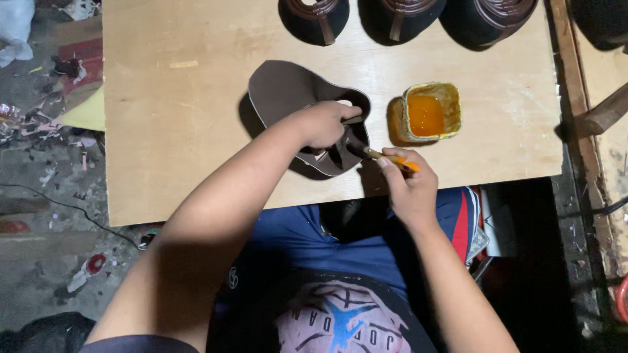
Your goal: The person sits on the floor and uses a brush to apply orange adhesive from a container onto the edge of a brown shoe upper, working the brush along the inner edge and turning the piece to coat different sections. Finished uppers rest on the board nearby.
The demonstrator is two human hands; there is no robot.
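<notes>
Wooden bench (196, 131) stood over littered floor (46, 163); left hand (324, 124) pressed brown leather piece (288, 88), right hand (409, 183) fingers pinching brush (376, 155) near its front edge.

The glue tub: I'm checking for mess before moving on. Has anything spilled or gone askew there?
The glue tub stands upright, but orange glue smears its rim and outer wall. None shows on the plywood board around it. Scraps litter the floor at left.
</notes>
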